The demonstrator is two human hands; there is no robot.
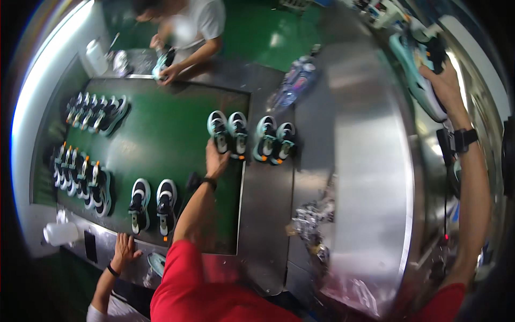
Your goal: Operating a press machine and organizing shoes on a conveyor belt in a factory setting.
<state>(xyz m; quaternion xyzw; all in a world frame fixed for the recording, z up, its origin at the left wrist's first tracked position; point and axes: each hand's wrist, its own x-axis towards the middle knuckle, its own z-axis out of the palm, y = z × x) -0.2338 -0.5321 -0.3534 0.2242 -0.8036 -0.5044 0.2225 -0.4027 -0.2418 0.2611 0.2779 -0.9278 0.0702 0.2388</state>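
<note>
My left hand (215,161) reaches forward over the green belt (161,134) and grips the heel end of a teal, black and white shoe (218,129). That shoe's partner (238,133) stands right beside it at the belt's right edge. My right hand (443,80) is raised far to the right. It holds a long teal shoe (421,80) against the curved metal housing (365,161). A second pair of the same shoes (273,140) stands on the steel ledge just right of the first pair.
Several pairs of shoes stand in rows at the belt's left (96,112) and front (153,204). A person in white (198,27) handles a shoe at the far end. Another person's hand (124,249) rests on the near rim by a white bottle (61,233). Plastic bottles (295,80) lie on the steel.
</note>
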